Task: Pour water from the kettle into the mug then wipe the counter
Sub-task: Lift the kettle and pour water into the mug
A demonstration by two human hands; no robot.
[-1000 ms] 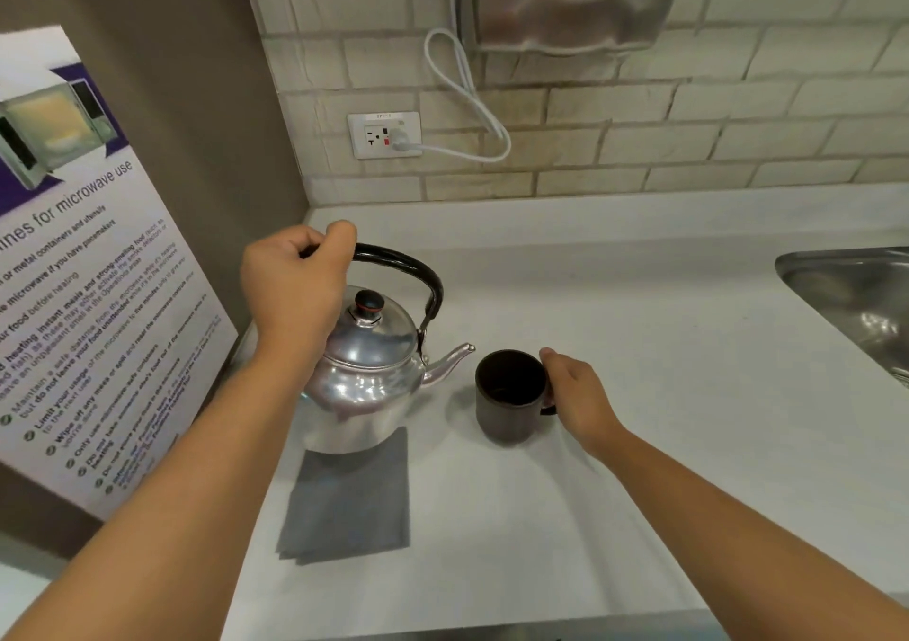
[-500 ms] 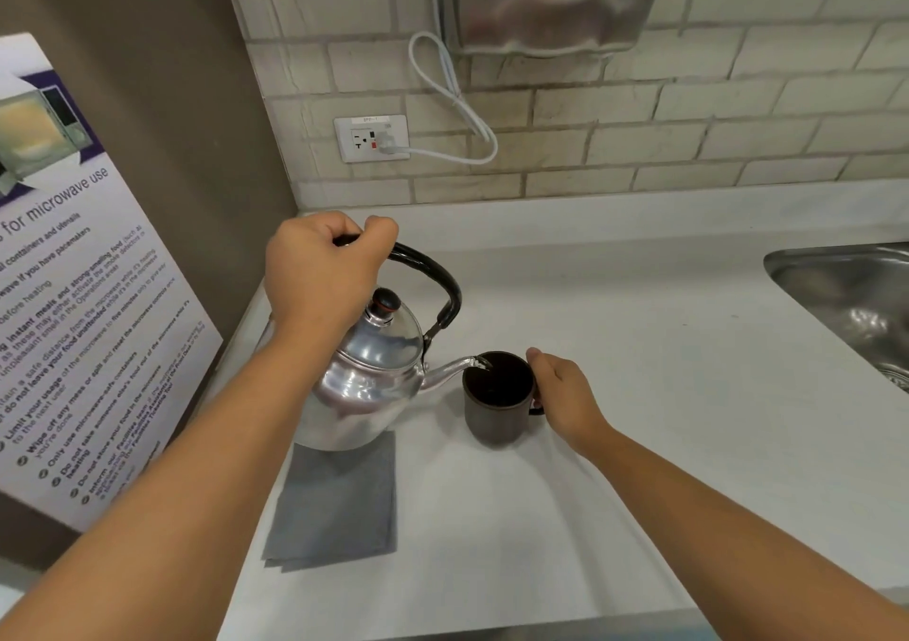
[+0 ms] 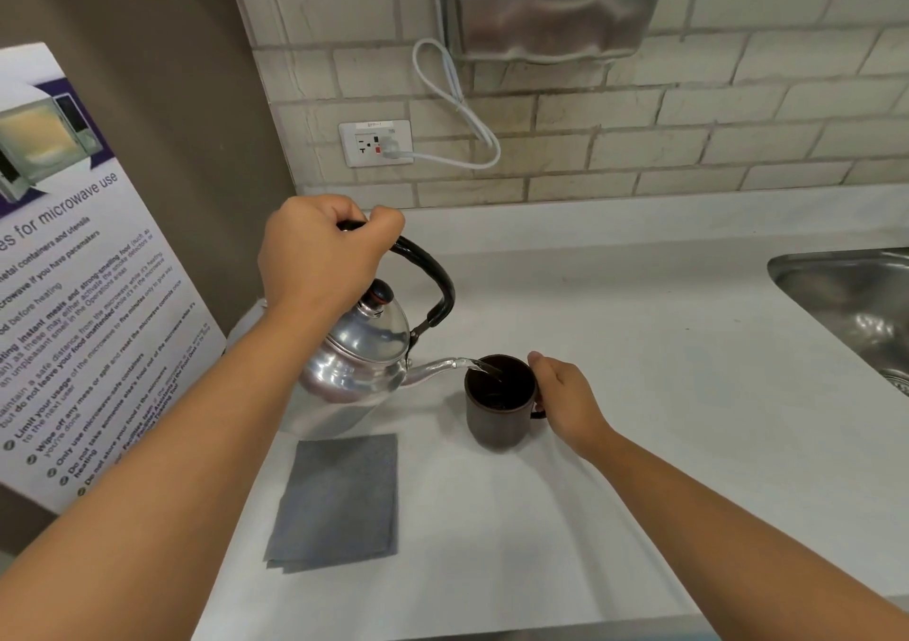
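Note:
My left hand point(image 3: 319, 256) is closed around the black handle of a shiny metal kettle point(image 3: 359, 365), which is lifted and tilted to the right. Its spout reaches over the rim of a dark brown mug point(image 3: 497, 407), and a thin stream of water runs into the mug. The mug stands upright on the white counter point(image 3: 639, 355). My right hand point(image 3: 565, 394) grips the mug's handle on its right side. A folded grey cloth point(image 3: 337, 500) lies flat on the counter, in front of the kettle.
A steel sink point(image 3: 856, 306) is sunk into the counter at the right. A microwave-use poster point(image 3: 74, 296) hangs on the brown wall at the left. On the brick wall behind are a socket point(image 3: 376, 143) with a white cable and a steel dispenser point(image 3: 551, 1).
The kettle has been lifted, moved right and tipped further, so its spout is over the mug and water is flowing. My right hand has stayed on the mug.

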